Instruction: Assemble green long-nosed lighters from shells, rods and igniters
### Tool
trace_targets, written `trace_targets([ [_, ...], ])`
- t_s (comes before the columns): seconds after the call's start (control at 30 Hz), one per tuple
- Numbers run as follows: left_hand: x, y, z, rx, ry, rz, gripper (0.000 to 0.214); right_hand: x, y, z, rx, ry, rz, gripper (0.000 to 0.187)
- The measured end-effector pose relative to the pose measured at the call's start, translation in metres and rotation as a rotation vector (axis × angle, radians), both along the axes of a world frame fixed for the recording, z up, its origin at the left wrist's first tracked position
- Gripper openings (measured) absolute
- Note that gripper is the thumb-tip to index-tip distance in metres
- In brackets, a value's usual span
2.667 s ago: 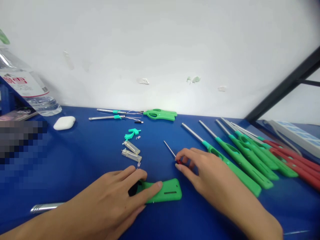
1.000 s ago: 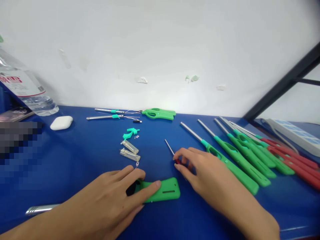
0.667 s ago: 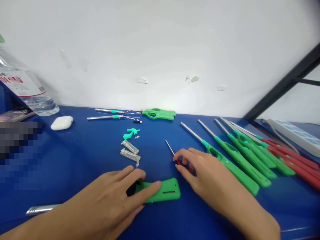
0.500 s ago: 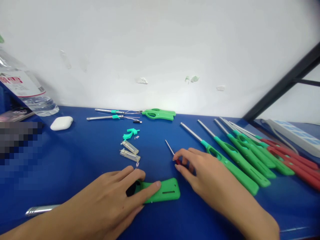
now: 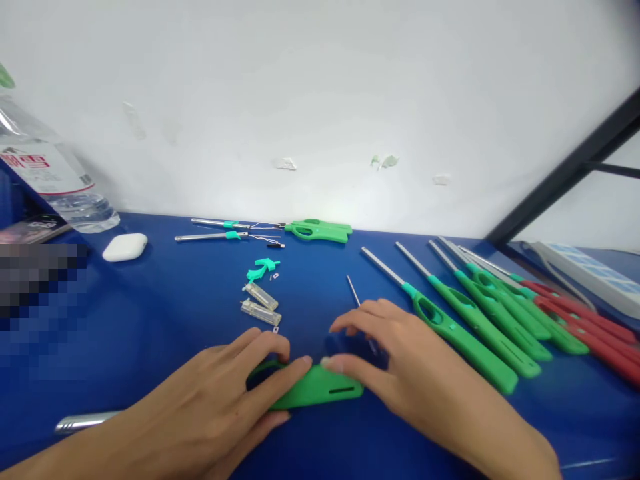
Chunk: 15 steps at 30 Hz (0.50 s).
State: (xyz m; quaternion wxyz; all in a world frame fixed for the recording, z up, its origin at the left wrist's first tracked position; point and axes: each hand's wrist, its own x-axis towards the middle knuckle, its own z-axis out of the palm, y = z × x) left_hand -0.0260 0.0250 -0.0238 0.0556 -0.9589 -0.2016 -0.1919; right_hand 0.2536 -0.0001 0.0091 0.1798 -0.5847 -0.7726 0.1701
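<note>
A green long-reach lighter [image 5: 325, 390] lies along the near side of the blue table. My left hand [image 5: 220, 393] is closed around its handle by the trigger opening and covers the middle; the metal barrel tip [image 5: 85, 422] sticks out on the left. My right hand [image 5: 405, 360] has thumb and fingers apart, the thumb tip at the handle's upper edge; whether it touches is unclear. A thin screwdriver [image 5: 353, 290] rests on the table, its rear part mostly hidden by the right hand. Two clear fuel tanks [image 5: 261, 311] and turquoise plastic triggers [image 5: 260, 268] lie ahead.
Several green lighters [image 5: 460, 333] and red ones [image 5: 585, 320] line the right side. Green shell parts [image 5: 320, 231] and wired metal barrels [image 5: 210, 237] lie by the wall. A white earbud case [image 5: 125, 247], water bottle [image 5: 75, 187] and power strip [image 5: 595, 273] stand at the sides.
My right hand has let go of the screwdriver, which now lies slightly farther right. The right thumb has moved left to the lighter handle. My left hand keeps its hold.
</note>
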Motion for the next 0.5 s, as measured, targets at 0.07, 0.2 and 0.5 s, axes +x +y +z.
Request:
trace_targets([
  [0.07, 0.0, 0.001, -0.001, -0.027, -0.016, 0.001, 0.043, -0.002, -0.003, 0.002, -0.038, 0.036, 0.082, 0.015],
  [0.2, 0.0, 0.003, -0.003, -0.019, -0.037, 0.013, 0.042, -0.003, -0.007, 0.008, -0.11, 0.059, 0.156, 0.004],
  [0.5, -0.008, 0.011, -0.005, 0.061, -0.163, 0.206, 0.044, -0.003, -0.011, 0.024, 0.115, 0.263, 0.05, 0.008],
])
